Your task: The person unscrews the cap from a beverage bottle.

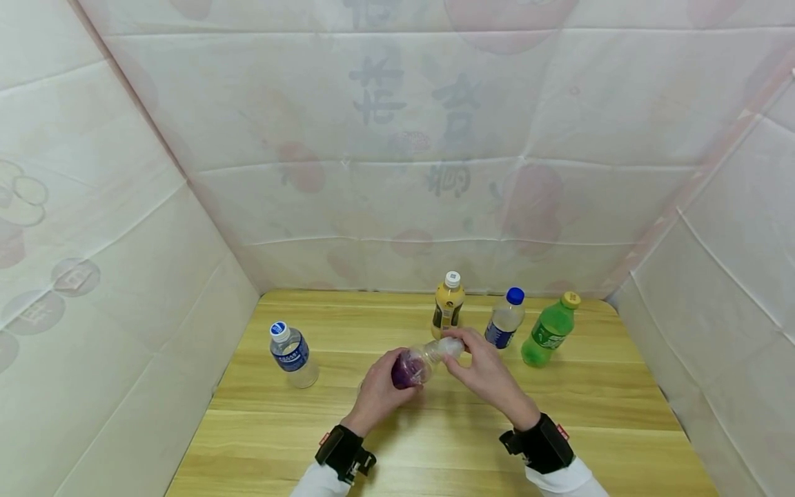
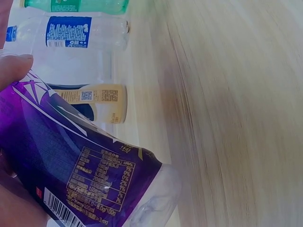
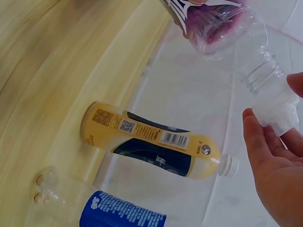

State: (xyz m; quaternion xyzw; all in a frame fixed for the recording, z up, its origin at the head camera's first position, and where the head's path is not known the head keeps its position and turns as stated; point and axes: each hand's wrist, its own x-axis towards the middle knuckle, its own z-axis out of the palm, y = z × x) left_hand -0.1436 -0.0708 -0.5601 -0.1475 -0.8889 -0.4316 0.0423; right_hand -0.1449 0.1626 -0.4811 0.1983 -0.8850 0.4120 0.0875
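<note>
My left hand grips a clear plastic bottle with a purple label around its body, tilted so its neck points up and to the right. At the neck, my right hand pinches a translucent white bottle cap between thumb and fingers. Screw threads show on the neck just below the cap in the right wrist view; whether the cap is screwed on I cannot tell. The left wrist view shows the label's printed table and barcode, and the bottle's clear base held off the table.
Behind the hands stand a yellow bottle with a white cap, a clear blue-capped bottle and a green bottle with a yellow cap. Another clear, blue-labelled bottle is at the left. Pale sheets enclose the wooden table.
</note>
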